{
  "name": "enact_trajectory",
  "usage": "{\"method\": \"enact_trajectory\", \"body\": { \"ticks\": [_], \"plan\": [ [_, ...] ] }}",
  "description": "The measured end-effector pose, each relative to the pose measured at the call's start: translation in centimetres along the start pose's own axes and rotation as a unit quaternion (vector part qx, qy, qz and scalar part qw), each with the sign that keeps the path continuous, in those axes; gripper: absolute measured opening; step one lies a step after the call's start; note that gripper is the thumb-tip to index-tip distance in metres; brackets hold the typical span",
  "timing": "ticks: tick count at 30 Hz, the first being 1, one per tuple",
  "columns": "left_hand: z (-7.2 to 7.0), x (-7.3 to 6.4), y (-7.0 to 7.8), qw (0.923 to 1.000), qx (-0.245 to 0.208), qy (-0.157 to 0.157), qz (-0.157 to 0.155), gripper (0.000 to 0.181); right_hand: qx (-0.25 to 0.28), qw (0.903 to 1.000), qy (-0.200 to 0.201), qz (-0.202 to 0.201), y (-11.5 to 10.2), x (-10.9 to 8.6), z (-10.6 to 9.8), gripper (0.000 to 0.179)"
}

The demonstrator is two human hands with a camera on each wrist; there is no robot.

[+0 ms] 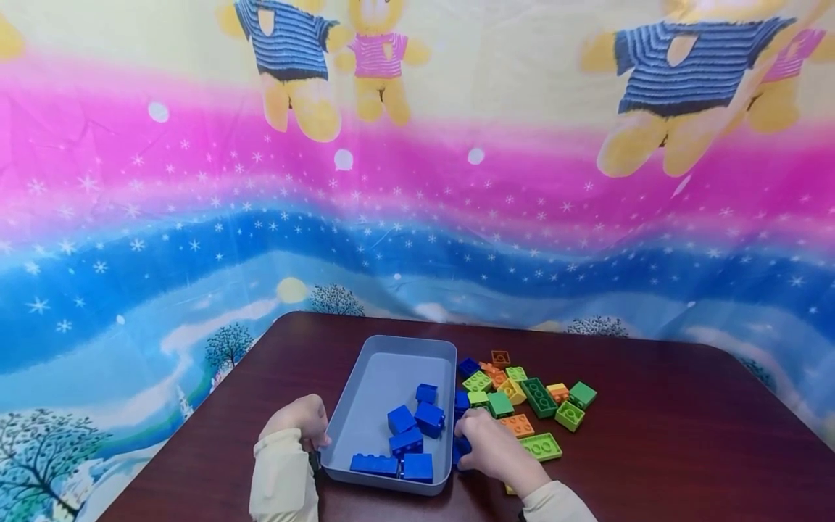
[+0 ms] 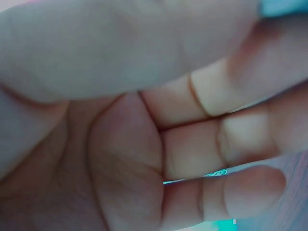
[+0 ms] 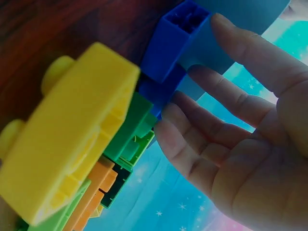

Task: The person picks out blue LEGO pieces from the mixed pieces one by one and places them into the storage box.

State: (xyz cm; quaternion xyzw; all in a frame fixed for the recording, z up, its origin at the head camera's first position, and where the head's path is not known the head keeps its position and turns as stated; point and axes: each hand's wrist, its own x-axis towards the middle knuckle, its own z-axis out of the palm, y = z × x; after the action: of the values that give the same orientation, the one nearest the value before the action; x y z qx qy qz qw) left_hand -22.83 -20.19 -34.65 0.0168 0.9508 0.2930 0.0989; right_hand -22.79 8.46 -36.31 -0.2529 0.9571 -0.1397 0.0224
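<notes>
A grey-blue plastic tray [image 1: 385, 377] lies on the table with several blue building bricks [image 1: 417, 467] in its near half. At its left wall my left hand [image 1: 300, 420] pinches the rim between thumb and index finger; the other fingers [image 2: 192, 149] are loosely bent in the left wrist view. My right hand [image 1: 492, 446] reaches down just outside the tray's right wall. Its loosely bent fingers surround a blue brick [image 3: 163, 53], with the thumb tip close to it and no firm grip visible. Another blue brick [image 1: 461, 401] lies farther along the same wall.
Loose green, orange and yellow bricks spread right of the tray, among them a dark green brick [image 1: 538, 397] and a lime brick [image 1: 543, 446]. A yellow brick [image 3: 72, 139] looms close in the right wrist view. A printed cloth [image 1: 417, 217] hangs behind the dark table [image 1: 685, 435].
</notes>
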Motion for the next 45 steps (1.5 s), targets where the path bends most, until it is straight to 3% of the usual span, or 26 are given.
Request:
{"method": "enact_trajectory", "body": {
  "ticks": [10, 19, 28, 34, 38, 45],
  "plan": [
    [0.5, -0.5, -0.1, 0.9999, -0.001, -0.009, -0.006, 0.046, -0.023, 0.9997, 0.002, -0.011, 0.1, -0.5, 0.8, 0.024],
    [1.0, -0.5, -0.6, 0.9994, -0.004, -0.024, -0.022, 0.044, -0.053, 0.9983, 0.003, -0.025, -0.1, -1.0, 1.6, 0.037],
    [1.3, -0.3, -1.0, 0.9992, -0.004, -0.039, -0.005, 0.040, -0.076, 0.9968, 0.010, -0.023, 0.0, -1.3, 2.1, 0.045],
    [0.9, -0.7, -0.2, 0.9998, 0.001, -0.014, -0.011, 0.038, -0.085, 0.9952, 0.037, -0.029, 0.1, -1.3, 1.8, 0.043],
    [0.4, -0.6, 0.1, 0.9998, 0.004, -0.013, -0.016, 0.033, -0.080, 0.9951, 0.050, -0.030, 0.1, -1.0, 1.2, 0.038],
    [-0.7, -0.5, 0.4, 0.9997, 0.001, -0.014, -0.021, 0.032, -0.034, 0.9979, 0.055, -0.006, -0.1, 0.2, -0.5, 0.030]
  ]
}}
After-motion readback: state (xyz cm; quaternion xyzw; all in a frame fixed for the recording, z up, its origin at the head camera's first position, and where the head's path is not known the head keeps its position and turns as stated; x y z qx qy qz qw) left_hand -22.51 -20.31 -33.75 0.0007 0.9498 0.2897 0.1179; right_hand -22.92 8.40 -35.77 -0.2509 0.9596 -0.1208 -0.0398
